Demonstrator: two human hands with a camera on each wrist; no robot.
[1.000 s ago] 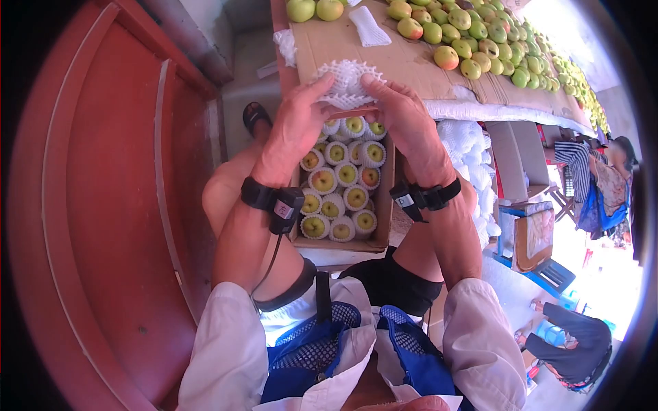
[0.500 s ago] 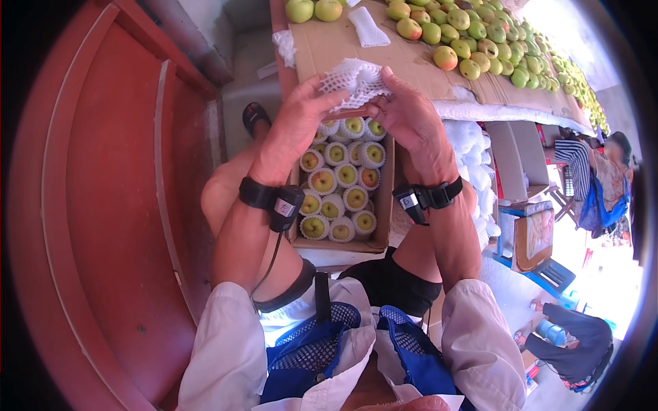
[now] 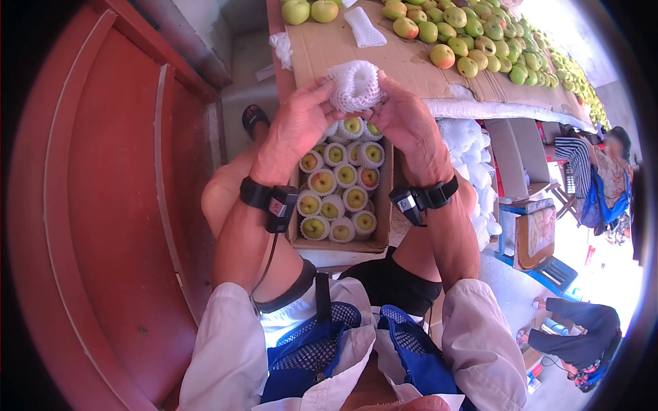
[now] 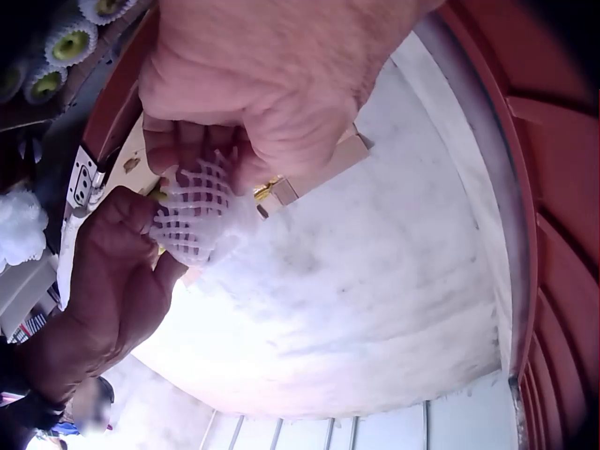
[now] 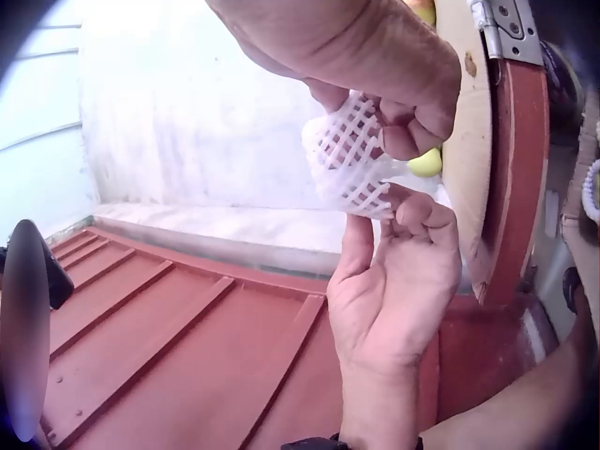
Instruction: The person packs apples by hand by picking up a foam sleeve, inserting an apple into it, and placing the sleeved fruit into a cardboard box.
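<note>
A white foam net sleeve (image 3: 355, 83) is held up between both hands, over the far end of the apple box and close to the table edge. Its top is spread into a round opening with a thick rim in the head view. My left hand (image 3: 301, 120) pinches its left side between thumb and fingers. On the opposite side, my right hand (image 3: 409, 127) grips it with thumb and curled fingers. Both wrist views show the open mesh (image 5: 352, 155) stretched between the fingertips. Below, a cardboard box (image 3: 388, 205) holds rows of apples (image 3: 322, 181) in white foam nets.
Beyond the hands, a cardboard-covered table (image 3: 322, 51) carries a heap of loose green-red apples (image 3: 480, 41). Another foam net (image 3: 365, 27) lies flat there. White foam nets (image 3: 469, 171) are piled right of the box. A red metal door (image 3: 110, 205) stands at the left.
The foam net was bunched, then pulled out wide; now it stands rounder with its opening showing. My right fingers have shifted closer in around its side.
</note>
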